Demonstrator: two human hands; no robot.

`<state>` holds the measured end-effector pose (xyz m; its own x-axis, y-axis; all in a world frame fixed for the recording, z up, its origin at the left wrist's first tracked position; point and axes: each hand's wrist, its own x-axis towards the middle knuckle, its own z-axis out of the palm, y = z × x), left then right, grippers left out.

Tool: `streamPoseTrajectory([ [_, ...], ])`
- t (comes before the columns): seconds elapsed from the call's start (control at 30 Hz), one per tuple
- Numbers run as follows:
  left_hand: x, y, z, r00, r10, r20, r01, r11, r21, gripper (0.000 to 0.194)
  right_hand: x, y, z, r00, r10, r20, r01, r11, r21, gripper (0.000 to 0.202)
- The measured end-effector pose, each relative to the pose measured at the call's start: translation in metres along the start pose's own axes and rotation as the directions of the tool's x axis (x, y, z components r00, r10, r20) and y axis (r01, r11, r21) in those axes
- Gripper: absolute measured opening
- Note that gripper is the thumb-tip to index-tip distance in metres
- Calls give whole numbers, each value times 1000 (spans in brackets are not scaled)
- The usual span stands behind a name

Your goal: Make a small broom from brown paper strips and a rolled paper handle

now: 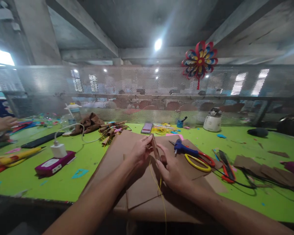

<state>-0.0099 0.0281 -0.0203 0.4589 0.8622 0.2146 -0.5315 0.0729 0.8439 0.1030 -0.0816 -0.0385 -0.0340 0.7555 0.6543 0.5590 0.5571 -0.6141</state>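
Observation:
My left hand (140, 150) and my right hand (171, 167) meet over the middle of the table. Between them they grip a narrow brown paper piece (155, 146), tilted nearly upright; whether it is folded or rolled I cannot tell. From below it a thin yellow string (164, 204) trails down toward the front edge. Brown paper sheets (143, 195) lie flat beneath both hands. Just right of my right hand lie a blue glue gun (186, 148) and scissors (198, 163) with yellow and red handles.
Red-handled pliers (227, 168) and brown paper scraps (264, 169) lie at right. A purple power strip (55, 164) with a white charger (58, 150) sits at left. Brown paper rolls (112, 130), a phone (147, 128) and a white bottle (212, 122) stand behind. Another person's hand (2, 124) shows far left.

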Motion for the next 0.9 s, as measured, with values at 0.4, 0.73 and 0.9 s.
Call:
streamPoseTrajectory([
  [0.4,10,2,-9,997,64,-47,-67,994,-83,26,-1,-9,1,996,87,34,-91,987,129,48],
  [0.73,8,3,-3,994,33,-106,-42,996,-81,20,-2,-18,-8,996,3,84,-9,998,64,47],
  [0.9,0,21,8,990,-53,-128,37,992,-123,18,-4,-21,-12,996,70,57,-76,992,98,38],
])
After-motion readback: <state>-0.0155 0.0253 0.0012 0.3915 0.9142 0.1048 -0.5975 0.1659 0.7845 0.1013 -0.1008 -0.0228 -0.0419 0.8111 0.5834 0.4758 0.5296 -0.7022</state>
